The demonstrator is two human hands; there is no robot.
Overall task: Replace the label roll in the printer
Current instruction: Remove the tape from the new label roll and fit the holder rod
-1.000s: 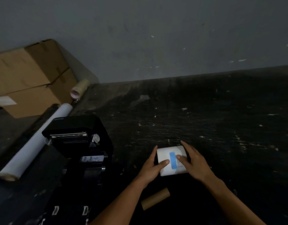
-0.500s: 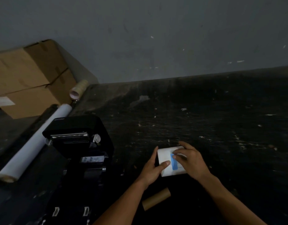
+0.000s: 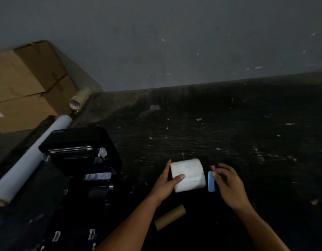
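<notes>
A white label roll (image 3: 188, 175) is gripped at its left end by my left hand (image 3: 166, 183), thumb resting on its face. Just right of the roll, my right hand (image 3: 229, 185) pinches a small blue tape strip (image 3: 211, 181), which hangs clear of the roll. The black label printer (image 3: 78, 160) stands to the left with its lid raised and its bay dark. An empty brown cardboard core (image 3: 170, 217) lies on the dark surface below the roll, between my forearms.
Stacked cardboard boxes (image 3: 28, 86) fill the back left corner. A tape roll (image 3: 79, 100) leans beside them, and a long white paper roll (image 3: 29, 158) lies diagonally left of the printer. A grey wall (image 3: 174, 42) bounds the far edge.
The blue strip was stuck across the roll's face; my right hand has peeled it off and drawn it away to the right. My left hand keeps holding the roll.
</notes>
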